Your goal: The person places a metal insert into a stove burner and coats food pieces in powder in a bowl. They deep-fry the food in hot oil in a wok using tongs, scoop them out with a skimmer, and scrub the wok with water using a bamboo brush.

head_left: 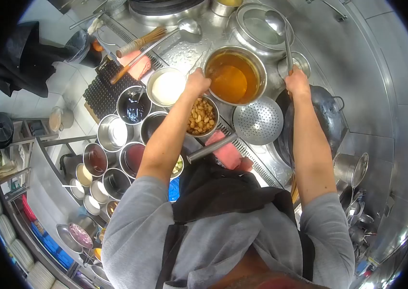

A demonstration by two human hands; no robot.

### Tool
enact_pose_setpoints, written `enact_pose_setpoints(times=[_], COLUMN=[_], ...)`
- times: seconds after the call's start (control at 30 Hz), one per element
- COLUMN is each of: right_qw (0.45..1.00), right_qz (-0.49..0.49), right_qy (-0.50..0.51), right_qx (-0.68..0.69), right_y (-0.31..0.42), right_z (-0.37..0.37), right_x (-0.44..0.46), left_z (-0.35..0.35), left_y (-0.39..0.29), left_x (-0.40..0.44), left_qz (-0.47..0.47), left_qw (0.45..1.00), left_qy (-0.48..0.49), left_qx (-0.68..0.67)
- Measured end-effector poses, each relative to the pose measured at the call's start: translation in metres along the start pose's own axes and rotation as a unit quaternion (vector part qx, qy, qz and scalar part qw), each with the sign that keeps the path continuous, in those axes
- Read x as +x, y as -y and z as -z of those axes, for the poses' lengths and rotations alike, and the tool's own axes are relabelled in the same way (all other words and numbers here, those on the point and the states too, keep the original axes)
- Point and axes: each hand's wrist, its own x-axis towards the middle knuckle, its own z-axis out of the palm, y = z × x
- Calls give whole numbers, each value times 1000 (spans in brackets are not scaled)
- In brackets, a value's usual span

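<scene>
My left hand (197, 83) is closed at the left rim of a steel pot (235, 77) of orange-brown liquid; its fingertips are hard to see. Wrapped round the handle of a long ladle (275, 23) is my right hand (298, 84), with the ladle's bowl over a lidded-looking round pot (257, 29) at the back. A perforated strainer (258, 120) lies just in front of the orange pot. Beside my left forearm are a bowl of brown chunks (201, 116) and a bowl of white contents (167, 86).
A black wok (324, 115) stands to the right, near my right forearm. Several containers, among them a dark sauce pot (134, 105), crowd the left. A second ladle (189, 26) and a bamboo brush (141, 42) lie at the back left. Pink cloth (227, 150) lies near my waist.
</scene>
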Motion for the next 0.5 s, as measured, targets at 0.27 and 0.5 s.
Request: enact_pose_setpoints(times=[0.27,0.5], right_qw=[854,775], right_qz=[-164,-130], right_qy=[140,126], right_qx=[473,605], right_y=[2,-5], right_z=[-27,-1], right_x=[41,-12], left_z=[-37,-59], left_y=[6,-12], left_x=[-7,-23], left_qz=[-45,-55], left_qw=[995,989], left_qy=[-80,-95], left_qx=[-48,-97])
